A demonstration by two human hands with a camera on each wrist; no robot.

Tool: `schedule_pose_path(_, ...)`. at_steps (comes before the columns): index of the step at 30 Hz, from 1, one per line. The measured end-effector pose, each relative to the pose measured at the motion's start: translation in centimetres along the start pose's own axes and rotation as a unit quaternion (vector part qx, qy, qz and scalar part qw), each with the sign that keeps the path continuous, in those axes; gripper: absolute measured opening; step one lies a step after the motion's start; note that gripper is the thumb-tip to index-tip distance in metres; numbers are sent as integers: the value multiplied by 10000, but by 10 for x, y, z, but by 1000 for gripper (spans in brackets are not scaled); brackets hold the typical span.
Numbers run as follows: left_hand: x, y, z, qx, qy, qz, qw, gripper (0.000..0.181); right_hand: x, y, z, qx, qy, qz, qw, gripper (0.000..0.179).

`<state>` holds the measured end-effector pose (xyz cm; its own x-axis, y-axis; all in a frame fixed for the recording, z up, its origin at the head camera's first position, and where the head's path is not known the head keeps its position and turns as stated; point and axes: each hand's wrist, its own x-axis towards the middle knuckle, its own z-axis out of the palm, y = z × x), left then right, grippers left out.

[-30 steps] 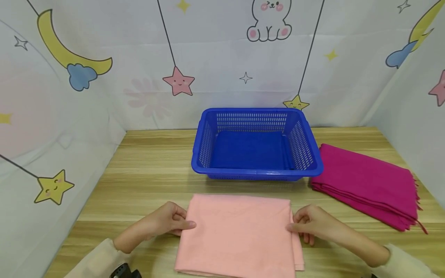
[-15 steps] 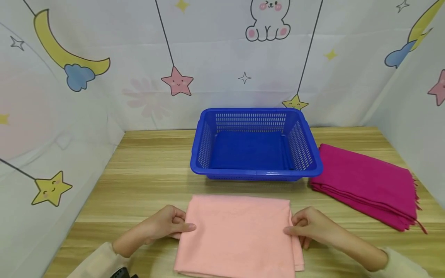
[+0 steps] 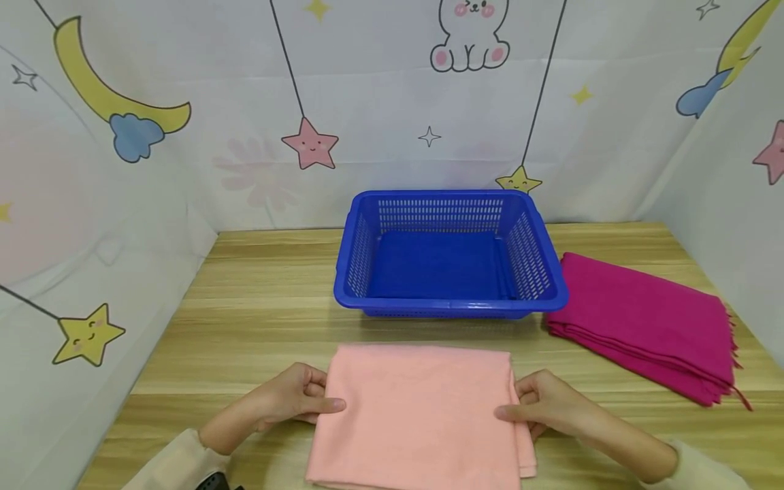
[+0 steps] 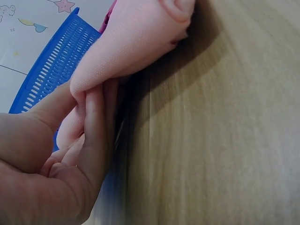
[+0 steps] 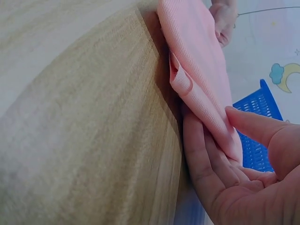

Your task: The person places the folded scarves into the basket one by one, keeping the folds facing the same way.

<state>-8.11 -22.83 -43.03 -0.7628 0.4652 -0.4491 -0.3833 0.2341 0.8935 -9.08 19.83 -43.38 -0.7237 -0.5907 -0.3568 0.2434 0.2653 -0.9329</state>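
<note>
A folded pink cloth [image 3: 422,415] lies on the wooden table near its front, its layers showing at the right side. My left hand [image 3: 294,395] pinches its left edge, thumb on top and fingers tucked beneath. At the opposite edge my right hand [image 3: 545,405] grips the layers the same way, thumb over the top. In the left wrist view the pink cloth [image 4: 126,51] bulges where the left hand [image 4: 61,154] squeezes it. The right wrist view shows the right hand [image 5: 243,168] with fingers under the cloth's [image 5: 201,79] folded side.
Behind the cloth stands a blue plastic basket [image 3: 450,304] with slotted walls and nothing inside. A folded magenta fringed cloth [image 3: 643,327] lies to its right, close against it. A printed white curtain [image 3: 380,88] closes off the back and sides of the wooden table [image 3: 263,299].
My right hand has slid a little toward me along the cloth's edge, its thumb reaching further over the top. The left hand has also shifted slightly toward me. The cloth stays almost in place.
</note>
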Motion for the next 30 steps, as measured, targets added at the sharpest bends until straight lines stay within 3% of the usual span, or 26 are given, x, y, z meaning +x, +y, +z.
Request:
schedule_pose_path(17, 0, -2, 1, -89, -13, 9, 10000, 29, 0, 7, -1, 233, -253, -228, 9991, 25)
schedule_pose_path(30, -3, -2, -1, -605, -349, 159, 9974, 27, -2, 9, -3, 275, -352, -470, 9979, 20)
